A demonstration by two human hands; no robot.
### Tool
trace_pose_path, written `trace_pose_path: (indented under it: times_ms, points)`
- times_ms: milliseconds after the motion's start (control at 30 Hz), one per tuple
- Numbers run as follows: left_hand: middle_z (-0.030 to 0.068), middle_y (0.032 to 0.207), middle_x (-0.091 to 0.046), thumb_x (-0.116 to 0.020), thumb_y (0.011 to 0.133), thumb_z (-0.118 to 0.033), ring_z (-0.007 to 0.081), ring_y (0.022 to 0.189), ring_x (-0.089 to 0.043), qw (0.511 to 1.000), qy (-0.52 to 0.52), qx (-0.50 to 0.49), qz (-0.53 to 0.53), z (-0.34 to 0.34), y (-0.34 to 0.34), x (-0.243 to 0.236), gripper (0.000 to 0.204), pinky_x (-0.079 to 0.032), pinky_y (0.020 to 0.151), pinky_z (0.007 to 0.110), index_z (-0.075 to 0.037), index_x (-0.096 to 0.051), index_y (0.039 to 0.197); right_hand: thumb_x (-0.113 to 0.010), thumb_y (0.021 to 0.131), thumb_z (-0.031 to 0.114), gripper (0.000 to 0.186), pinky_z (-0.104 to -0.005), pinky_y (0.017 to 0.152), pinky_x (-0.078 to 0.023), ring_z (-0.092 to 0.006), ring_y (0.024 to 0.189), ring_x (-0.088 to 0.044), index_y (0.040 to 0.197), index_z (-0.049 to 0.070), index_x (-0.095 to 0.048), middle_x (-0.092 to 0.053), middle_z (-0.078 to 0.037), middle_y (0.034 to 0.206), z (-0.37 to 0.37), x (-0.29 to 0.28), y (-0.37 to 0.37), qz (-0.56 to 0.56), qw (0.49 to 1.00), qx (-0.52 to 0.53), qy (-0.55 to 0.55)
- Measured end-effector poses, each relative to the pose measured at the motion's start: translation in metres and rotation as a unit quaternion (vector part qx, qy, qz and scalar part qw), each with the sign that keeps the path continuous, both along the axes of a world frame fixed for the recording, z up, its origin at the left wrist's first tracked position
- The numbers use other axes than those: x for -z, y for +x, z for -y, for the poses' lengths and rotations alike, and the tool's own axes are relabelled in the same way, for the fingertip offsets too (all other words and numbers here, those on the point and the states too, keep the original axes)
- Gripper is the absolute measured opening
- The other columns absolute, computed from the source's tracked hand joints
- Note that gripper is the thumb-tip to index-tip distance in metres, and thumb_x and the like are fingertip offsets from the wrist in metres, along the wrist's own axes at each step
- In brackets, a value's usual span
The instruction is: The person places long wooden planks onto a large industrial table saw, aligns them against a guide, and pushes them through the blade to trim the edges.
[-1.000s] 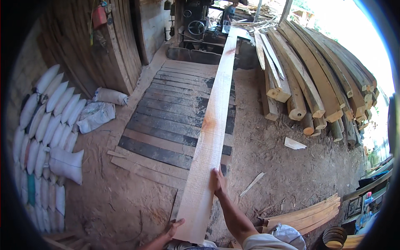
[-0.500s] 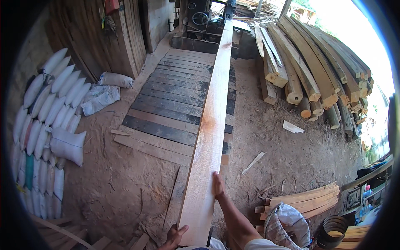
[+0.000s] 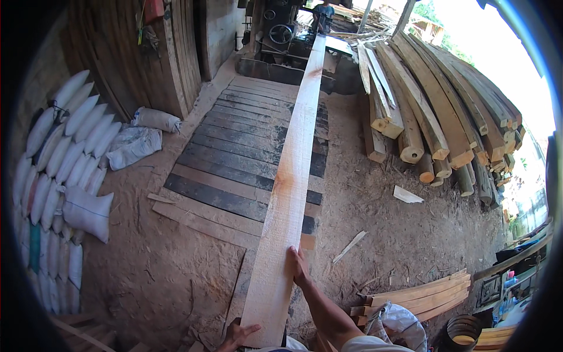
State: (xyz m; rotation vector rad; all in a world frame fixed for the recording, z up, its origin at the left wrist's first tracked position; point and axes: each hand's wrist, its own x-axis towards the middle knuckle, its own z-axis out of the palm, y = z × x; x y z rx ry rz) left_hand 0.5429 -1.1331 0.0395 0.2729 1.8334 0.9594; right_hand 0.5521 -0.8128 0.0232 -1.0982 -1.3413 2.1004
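A long, pale wooden plank stretches away from me, its far end reaching a dark machine with handwheels. My right hand grips the plank's right edge, the thumb on top and the other fingers hidden beneath. At the near left corner, my left hand holds the left edge with its thumb lying over the upper face. A brown knot marks the wood ahead of my right hand. Beyond the far end of the plank stands another person in a blue top, partly hidden by the machine.
Wooden slats cover part of the dirt floor under the plank. Stacked white sacks line the left side. Logs and squared timbers are piled at the right. Cut boards, an open sack and a dark bucket sit near right.
The view has shifted slightly, and the other person now shows at the far end. The plank's near end and both my hands appear a little further left; both hands keep hold of it.
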Motion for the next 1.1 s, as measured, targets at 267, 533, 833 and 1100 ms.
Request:
trace_pose_path:
  times_ms: [267, 533, 833, 1100]
  points:
    - [0.0156, 0.105, -0.069, -0.082, 0.068, -0.040, 0.0239, 0.096, -0.066, 0.998, -0.039, 0.010, 0.048, -0.038, -0.034, 0.022, 0.064, -0.051, 0.084, 0.035, 0.000, -0.064, 0.115, -0.047, 0.099, 0.038, 0.064, -0.0303, 0.107, -0.032, -0.0187, 0.128, -0.041, 0.151, 0.008, -0.024, -0.042, -0.008, 0.143, -0.052, 0.016, -0.030, -0.003, 1.000, 0.012, -0.021]
    - [0.0158, 0.106, -0.070, -0.080, 0.062, -0.061, 0.0285, 0.099, -0.066, 0.997, -0.073, 0.021, 0.033, -0.111, -0.079, 0.000, 0.079, -0.050, 0.087, 0.035, -0.003, -0.066, 0.113, -0.050, 0.098, 0.041, 0.067, -0.0311, 0.097, -0.040, -0.0175, 0.116, -0.048, 0.151, 0.009, -0.025, -0.049, -0.006, 0.133, -0.120, 0.027, -0.064, -0.004, 1.000, 0.014, -0.022]
    - [0.0146, 0.114, -0.068, -0.080, 0.063, -0.058, 0.0282, 0.107, -0.063, 0.998, -0.033, 0.006, 0.044, -0.199, -0.128, 0.019, 0.079, -0.047, 0.093, 0.034, -0.007, -0.063, 0.121, -0.050, 0.097, 0.044, 0.063, -0.0331, 0.094, -0.043, -0.0187, 0.110, -0.050, 0.145, 0.007, -0.033, -0.052, -0.007, 0.125, -0.218, 0.040, -0.117, 0.020, 0.999, 0.016, -0.027]
    - [0.0151, 0.115, -0.067, -0.080, 0.061, -0.058, 0.0293, 0.108, -0.063, 0.998, -0.026, -0.012, 0.061, -0.306, -0.197, 0.007, 0.081, -0.047, 0.092, 0.035, -0.007, -0.063, 0.122, -0.050, 0.097, 0.042, 0.066, -0.0326, 0.100, -0.039, -0.0225, 0.120, -0.047, 0.149, 0.009, -0.028, -0.047, -0.011, 0.137, -0.317, 0.044, -0.179, 0.007, 0.999, -0.008, -0.043]
